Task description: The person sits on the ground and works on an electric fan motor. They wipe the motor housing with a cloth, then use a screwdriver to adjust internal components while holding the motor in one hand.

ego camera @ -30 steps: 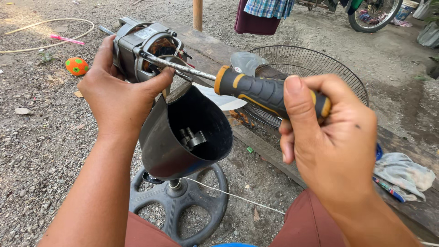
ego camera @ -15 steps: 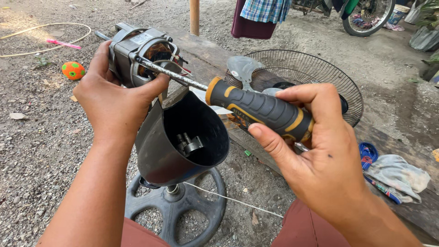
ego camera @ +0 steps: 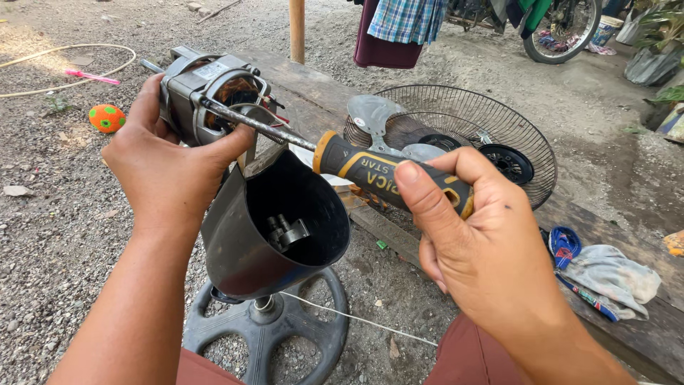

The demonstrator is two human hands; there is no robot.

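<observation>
Head view is filled by gravel ground, on which a wooden bench (ego camera: pixel 399 235) is laid, and every place below is given from the fan motor (ego camera: pixel 214 93). Right of the motor, on the bench, a wire fan guard (ego camera: pixel 499 121) is seen, with a grey fan blade (ego camera: pixel 377 117) just before it. Below the motor, a black cone-shaped housing (ego camera: pixel 242 242) is mounted on a round spoked base (ego camera: pixel 271 335). The motor is gripped from below-left by the left hand (ego camera: pixel 167 167), closed about its body. A screwdriver (ego camera: pixel 370 171) is held in the right hand (ego camera: pixel 484 249), fingers wrapped round its black-and-yellow handle. Its long axis is run from lower right up-left, its tip brought against the motor's front; the left hand is the nearer.
</observation>
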